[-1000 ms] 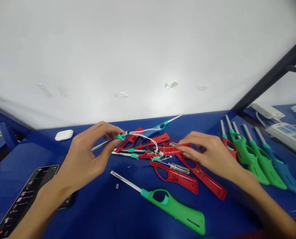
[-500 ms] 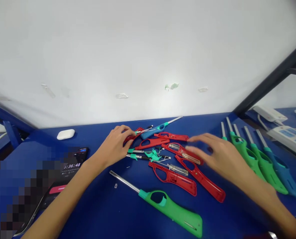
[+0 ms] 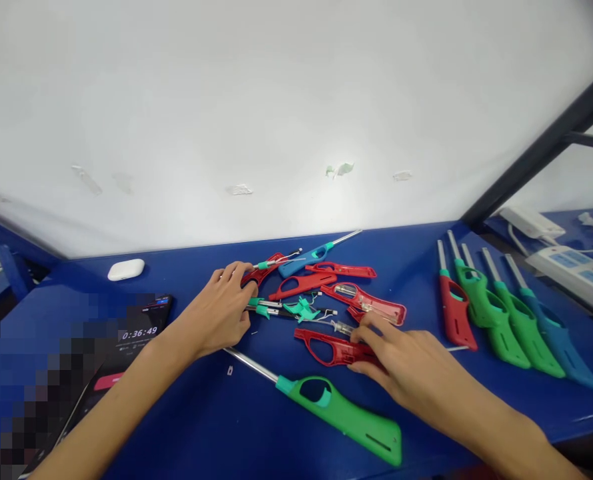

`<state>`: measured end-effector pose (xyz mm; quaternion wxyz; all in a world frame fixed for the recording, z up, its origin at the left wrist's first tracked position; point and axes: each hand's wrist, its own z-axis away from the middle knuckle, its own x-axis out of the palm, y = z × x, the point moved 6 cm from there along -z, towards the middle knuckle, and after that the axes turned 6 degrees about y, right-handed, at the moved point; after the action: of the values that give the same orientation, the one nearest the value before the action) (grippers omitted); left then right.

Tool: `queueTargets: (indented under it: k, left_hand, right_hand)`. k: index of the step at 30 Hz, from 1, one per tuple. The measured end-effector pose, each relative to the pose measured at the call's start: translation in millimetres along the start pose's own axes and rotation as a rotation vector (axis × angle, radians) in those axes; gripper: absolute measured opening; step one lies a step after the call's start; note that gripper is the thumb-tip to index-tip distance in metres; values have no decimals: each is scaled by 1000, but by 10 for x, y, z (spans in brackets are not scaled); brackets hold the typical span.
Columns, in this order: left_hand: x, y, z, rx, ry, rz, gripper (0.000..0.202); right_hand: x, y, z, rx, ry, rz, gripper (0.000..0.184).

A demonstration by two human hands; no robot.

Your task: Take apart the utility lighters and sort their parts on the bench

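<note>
The red casing half (image 3: 340, 351) lies mid-way along the blue table (image 3: 186, 413), its rear end gripped by your right hand (image 3: 411, 367), beside a clear tube (image 3: 344, 328). Your left hand (image 3: 221, 310) is at the metal tubes (image 3: 273, 311); whether it grips anything, I can't tell. Nearer you lies a green lighter (image 3: 346, 417).

The bench (image 3: 186, 427) is deep blue; near lighter (image 3: 349, 417), green with turquoise collar (image 3: 285, 385); central casing halves (image 3: 344, 353), red; far wall (image 3: 276, 120), white.
</note>
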<state>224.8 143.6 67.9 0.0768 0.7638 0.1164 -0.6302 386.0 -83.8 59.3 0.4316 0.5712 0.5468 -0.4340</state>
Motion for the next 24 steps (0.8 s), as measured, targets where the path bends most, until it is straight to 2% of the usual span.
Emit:
queueTargets:
  k: [6, 10, 12, 18, 21, 24]
  left_hand:
    - [-12, -74, 58, 12, 17, 8, 23]
    - [-105, -107, 127, 5, 52, 52, 25]
    - [-155, -123, 152, -1, 63, 83, 24]
    - [-238, -209, 228, -13, 77, 174, 26]
    - [-293, -261, 300, -36, 109, 196, 29]
    - [-348, -287, 381, -50, 135, 216, 31]
  right_hand:
    - [-74, 158, 45, 12, -7, -104, 11]
    - [-239, 424, -15, 109, 96, -175, 48]
    - [-290, 574, -71, 174, 123, -161, 57]
    - [-181, 888, -357, 241, 79, -133, 43]
    - [-117, 912, -461, 250, 96, -107, 32]
    - [-104, 745, -450, 250, 129, -82, 36]
